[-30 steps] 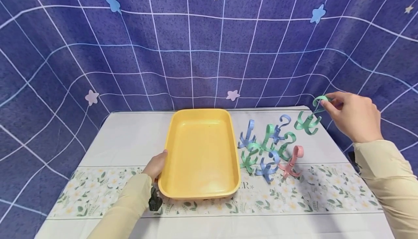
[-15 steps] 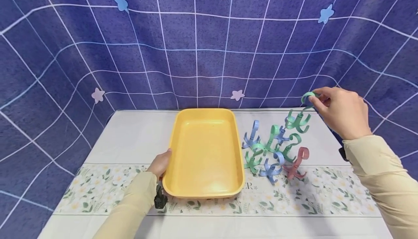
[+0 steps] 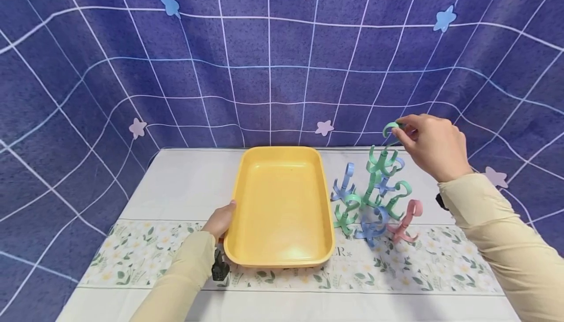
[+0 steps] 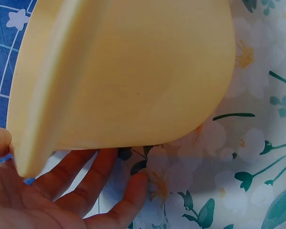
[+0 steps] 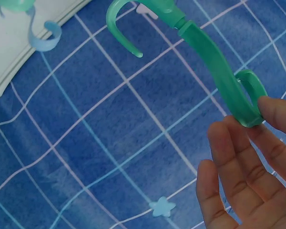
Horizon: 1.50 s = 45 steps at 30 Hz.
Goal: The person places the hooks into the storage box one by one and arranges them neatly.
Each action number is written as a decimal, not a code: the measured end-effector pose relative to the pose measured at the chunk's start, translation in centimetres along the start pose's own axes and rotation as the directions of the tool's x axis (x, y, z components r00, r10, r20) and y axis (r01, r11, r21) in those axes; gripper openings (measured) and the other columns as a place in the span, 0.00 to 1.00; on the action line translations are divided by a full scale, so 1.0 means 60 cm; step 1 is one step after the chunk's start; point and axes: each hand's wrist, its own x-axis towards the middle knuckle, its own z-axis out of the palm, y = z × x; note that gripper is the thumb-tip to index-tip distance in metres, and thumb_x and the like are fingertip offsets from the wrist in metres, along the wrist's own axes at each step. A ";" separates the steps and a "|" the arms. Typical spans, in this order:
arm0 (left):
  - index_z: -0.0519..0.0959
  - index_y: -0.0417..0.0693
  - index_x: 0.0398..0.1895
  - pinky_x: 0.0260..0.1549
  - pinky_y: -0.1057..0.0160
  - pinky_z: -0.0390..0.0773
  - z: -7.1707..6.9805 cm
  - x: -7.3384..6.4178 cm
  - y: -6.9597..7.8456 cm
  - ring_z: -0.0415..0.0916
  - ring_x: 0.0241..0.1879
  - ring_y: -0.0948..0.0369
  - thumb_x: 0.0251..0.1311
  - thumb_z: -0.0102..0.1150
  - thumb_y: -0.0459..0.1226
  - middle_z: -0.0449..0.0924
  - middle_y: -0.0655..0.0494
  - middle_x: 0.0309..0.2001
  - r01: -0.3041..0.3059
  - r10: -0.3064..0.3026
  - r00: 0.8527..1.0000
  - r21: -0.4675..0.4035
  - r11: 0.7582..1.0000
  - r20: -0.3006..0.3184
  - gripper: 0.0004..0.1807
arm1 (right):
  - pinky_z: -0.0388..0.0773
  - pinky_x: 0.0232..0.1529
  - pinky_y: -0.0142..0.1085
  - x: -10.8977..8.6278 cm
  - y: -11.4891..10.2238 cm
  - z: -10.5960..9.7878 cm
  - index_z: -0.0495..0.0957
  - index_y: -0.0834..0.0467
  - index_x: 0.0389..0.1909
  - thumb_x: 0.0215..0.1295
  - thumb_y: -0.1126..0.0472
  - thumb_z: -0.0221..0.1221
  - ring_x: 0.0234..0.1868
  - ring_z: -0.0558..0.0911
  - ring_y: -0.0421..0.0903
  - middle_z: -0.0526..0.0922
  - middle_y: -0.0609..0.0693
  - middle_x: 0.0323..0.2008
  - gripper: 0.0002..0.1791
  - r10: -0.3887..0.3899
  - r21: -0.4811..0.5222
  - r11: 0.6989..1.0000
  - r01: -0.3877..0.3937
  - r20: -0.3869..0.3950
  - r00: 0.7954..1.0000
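In the head view, my left hand (image 3: 219, 221) grips the left side of a yellow rectangular tray (image 3: 284, 204). The left wrist view has the thumb at the tray's rim (image 4: 43, 119) and the other fingers beneath it. My right hand (image 3: 436, 146) pinches the curved top of a green multi-prong hanging hook (image 3: 382, 161), held in the air right of the tray. Close up in the right wrist view, thumb and fingertips meet at the bend of this green hook (image 5: 212, 67). Its prongs hang over several hooks below, partly covering them.
Right of the tray lies a cluster of similar hooks: blue ones (image 3: 371, 226), green ones (image 3: 345, 217) and a pink one (image 3: 406, 223). A white tablecloth with a floral band (image 3: 145, 253) covers the table. A blue star-patterned curtain (image 3: 282, 43) hangs behind.
My right hand has carried the green hook leftward, from the table's right edge to above the other hooks. The left hand keeps its hold on the tray. The head view has shifted slightly.
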 end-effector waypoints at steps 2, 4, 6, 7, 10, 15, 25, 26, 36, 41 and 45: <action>0.57 0.35 0.77 0.51 0.42 0.77 0.001 0.003 -0.002 0.76 0.55 0.40 0.82 0.26 0.53 0.74 0.32 0.59 0.001 -0.001 1.000 -0.001 1.000 -0.006 0.36 | 0.74 0.30 0.59 0.002 -0.009 0.004 0.86 0.59 0.51 0.74 0.51 0.61 0.35 0.84 0.60 0.87 0.58 0.38 0.17 -0.022 -0.005 1.000 0.022 0.000 1.000; 0.57 0.34 0.77 0.52 0.40 0.76 0.001 0.004 -0.003 0.76 0.56 0.40 0.82 0.27 0.53 0.73 0.31 0.60 0.000 0.000 1.000 0.000 1.000 -0.004 0.36 | 0.75 0.30 0.59 0.004 -0.019 0.008 0.86 0.59 0.50 0.74 0.51 0.61 0.35 0.84 0.59 0.87 0.58 0.38 0.17 -0.042 -0.005 0.999 0.042 0.002 0.999; 0.57 0.34 0.77 0.54 0.39 0.75 0.002 0.005 -0.004 0.75 0.57 0.39 0.82 0.27 0.54 0.72 0.31 0.61 0.000 0.000 1.000 0.000 1.000 0.000 0.36 | 0.75 0.29 0.58 0.006 -0.028 0.012 0.86 0.59 0.50 0.73 0.51 0.61 0.34 0.84 0.59 0.87 0.57 0.37 0.16 -0.055 -0.004 0.998 0.055 0.006 0.998; 0.57 0.35 0.77 0.55 0.39 0.74 0.002 0.005 -0.004 0.74 0.58 0.39 0.82 0.27 0.54 0.72 0.31 0.61 0.002 -0.002 1.000 -0.001 1.000 0.002 0.36 | 0.76 0.30 0.58 0.007 -0.033 0.014 0.86 0.59 0.50 0.73 0.51 0.61 0.34 0.84 0.58 0.87 0.57 0.37 0.16 -0.060 -0.002 0.998 0.060 0.010 0.998; 0.58 0.36 0.77 0.55 0.39 0.74 0.002 0.008 -0.006 0.74 0.58 0.39 0.82 0.27 0.55 0.72 0.32 0.61 0.007 -0.007 1.000 0.000 1.000 0.001 0.37 | 0.76 0.30 0.57 0.011 -0.048 0.021 0.86 0.59 0.51 0.73 0.52 0.61 0.34 0.84 0.57 0.87 0.57 0.37 0.16 -0.069 0.009 0.998 0.069 0.035 0.997; 0.59 0.36 0.77 0.53 0.41 0.76 0.001 0.007 -0.008 0.76 0.56 0.41 0.82 0.27 0.55 0.74 0.33 0.59 0.009 -0.009 1.000 0.010 1.000 -0.010 0.36 | 0.77 0.33 0.56 0.018 -0.070 0.038 0.86 0.60 0.51 0.74 0.53 0.62 0.34 0.85 0.56 0.87 0.56 0.37 0.16 -0.074 0.047 0.996 0.071 0.064 0.995; 0.59 0.35 0.76 0.51 0.40 0.77 0.001 0.002 -0.006 0.77 0.55 0.40 0.82 0.26 0.54 0.74 0.32 0.59 -0.011 0.011 1.000 0.011 1.000 0.000 0.35 | 0.77 0.38 0.53 0.037 -0.102 0.084 0.85 0.59 0.53 0.74 0.53 0.62 0.36 0.85 0.53 0.88 0.55 0.37 0.16 -0.045 0.166 0.986 0.018 0.157 0.987; 0.59 0.35 0.76 0.51 0.40 0.77 0.001 0.003 -0.006 0.76 0.55 0.40 0.82 0.26 0.54 0.74 0.32 0.59 -0.013 0.013 1.000 0.010 1.000 0.001 0.36 | 0.78 0.39 0.52 0.038 -0.105 0.089 0.85 0.59 0.53 0.74 0.53 0.62 0.36 0.85 0.53 0.88 0.55 0.37 0.16 -0.046 0.181 0.983 0.015 0.164 0.985; 0.58 0.35 0.77 0.58 0.36 0.71 0.001 -0.001 0.000 0.72 0.60 0.38 0.82 0.26 0.54 0.72 0.31 0.61 -0.006 0.005 1.000 0.004 1.000 0.011 0.36 | 0.80 0.41 0.48 0.048 -0.153 0.132 0.85 0.62 0.53 0.72 0.57 0.64 0.39 0.86 0.53 0.88 0.58 0.41 0.16 -0.065 0.331 0.944 -0.016 0.232 0.971; 0.57 0.35 0.77 0.57 0.36 0.71 0.002 0.000 0.000 0.73 0.60 0.38 0.82 0.26 0.54 0.72 0.32 0.61 0.008 -0.008 1.000 0.006 1.000 0.012 0.36 | 0.80 0.40 0.47 0.047 -0.175 0.154 0.86 0.62 0.52 0.70 0.58 0.66 0.37 0.85 0.53 0.89 0.57 0.39 0.15 -0.073 0.376 0.926 -0.025 0.245 0.967; 0.58 0.35 0.77 0.58 0.36 0.71 0.002 0.002 -0.002 0.73 0.59 0.38 0.82 0.26 0.55 0.72 0.32 0.61 0.005 -0.006 1.000 0.015 1.000 0.010 0.37 | 0.81 0.41 0.45 0.043 -0.192 0.173 0.86 0.62 0.51 0.68 0.58 0.67 0.37 0.86 0.52 0.89 0.57 0.41 0.15 -0.072 0.398 0.917 -0.040 0.263 0.962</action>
